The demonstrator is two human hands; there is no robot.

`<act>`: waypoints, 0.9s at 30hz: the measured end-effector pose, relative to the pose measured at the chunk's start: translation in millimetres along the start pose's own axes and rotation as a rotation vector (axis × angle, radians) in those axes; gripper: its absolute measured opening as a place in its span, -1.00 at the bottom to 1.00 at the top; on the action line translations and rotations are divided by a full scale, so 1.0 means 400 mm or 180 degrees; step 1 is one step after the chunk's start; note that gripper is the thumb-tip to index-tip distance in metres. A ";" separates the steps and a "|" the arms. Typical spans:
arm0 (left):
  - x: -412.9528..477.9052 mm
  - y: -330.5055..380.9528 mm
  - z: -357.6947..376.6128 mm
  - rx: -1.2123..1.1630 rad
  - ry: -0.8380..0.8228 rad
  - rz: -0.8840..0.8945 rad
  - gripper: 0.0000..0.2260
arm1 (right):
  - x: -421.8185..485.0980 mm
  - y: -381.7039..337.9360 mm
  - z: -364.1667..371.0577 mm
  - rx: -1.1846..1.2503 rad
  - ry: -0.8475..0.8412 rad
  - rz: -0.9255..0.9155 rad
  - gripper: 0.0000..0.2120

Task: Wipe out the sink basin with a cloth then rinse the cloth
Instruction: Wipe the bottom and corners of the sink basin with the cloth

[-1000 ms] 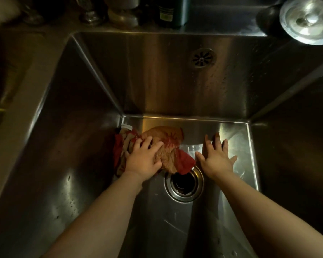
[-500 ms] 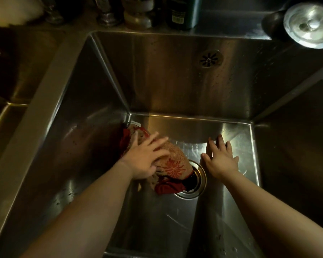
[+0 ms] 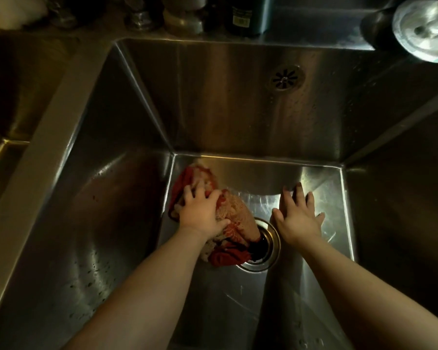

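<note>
Stainless steel sink basin [image 3: 225,109]: fills most of the frame, deep, square-cornered, walls spotted with droplets. A divider ridge runs down the left of the frame.

Cloth [image 3: 238,223]: red and tan terry, bunched, lying on the basin floor at centre frame. It stretches from the far-left floor corner to the drain, and its lower red edge overlaps the drain's left rim.

Left hand [image 3: 200,213]: palm down on the cloth, fingers spread and nearly straight. It presses on the fabric rather than clutching it.

Right hand [image 3: 298,218]: right of centre, flat on the bare wet floor just right of the drain, fingers splayed, holding nothing.

Round metal lid [image 3: 425,29]: upper right corner, on the ledge behind the basin.

Drain [image 3: 268,251]: ringed opening between the two wrists, partly covered by the cloth.

Dark bottle [image 3: 243,16]: top centre, label unreadable.

Overflow grille [image 3: 284,78]: on the back wall, upper centre-right.
</note>
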State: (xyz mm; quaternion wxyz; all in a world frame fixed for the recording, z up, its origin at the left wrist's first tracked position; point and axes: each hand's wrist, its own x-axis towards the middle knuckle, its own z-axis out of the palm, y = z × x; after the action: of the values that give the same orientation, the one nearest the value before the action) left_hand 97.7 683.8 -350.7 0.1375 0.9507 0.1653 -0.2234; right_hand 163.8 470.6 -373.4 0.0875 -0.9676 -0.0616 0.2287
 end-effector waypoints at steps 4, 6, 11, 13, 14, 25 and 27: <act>0.059 -0.041 -0.088 0.0641 -0.0362 0.0885 -0.41 | 0.003 0.007 -0.008 0.0003 -0.0058 -0.0017 -0.41; 0.089 -0.072 -0.135 0.1035 -0.0386 0.0972 -0.42 | 0.003 0.005 -0.011 -0.0007 -0.0085 -0.0019 -0.41; 0.100 -0.090 -0.138 0.1015 -0.0384 0.0560 -0.20 | -0.004 -0.001 -0.003 0.0002 -0.0022 0.0015 -0.42; 0.107 -0.079 -0.119 0.0934 -0.0296 0.0389 -0.15 | -0.005 -0.002 0.001 -0.0025 0.0015 0.0007 -0.43; 0.113 -0.077 -0.113 0.0901 -0.0268 0.0327 -0.13 | -0.003 -0.002 0.003 -0.0026 0.0017 0.0012 -0.43; 0.066 -0.093 -0.042 0.0661 -0.0084 0.0265 -0.28 | -0.003 0.000 -0.004 0.0076 -0.0063 -0.0009 -0.46; 0.026 -0.096 -0.015 0.0585 -0.0059 0.0290 -0.28 | -0.006 0.000 -0.012 0.0088 -0.0086 -0.0029 -0.47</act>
State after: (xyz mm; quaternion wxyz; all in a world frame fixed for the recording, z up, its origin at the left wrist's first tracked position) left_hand 94.2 723.3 -357.7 0.0613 0.9638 0.0994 -0.2399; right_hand 163.8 469.4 -368.0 0.1011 -0.9628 -0.0640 0.2422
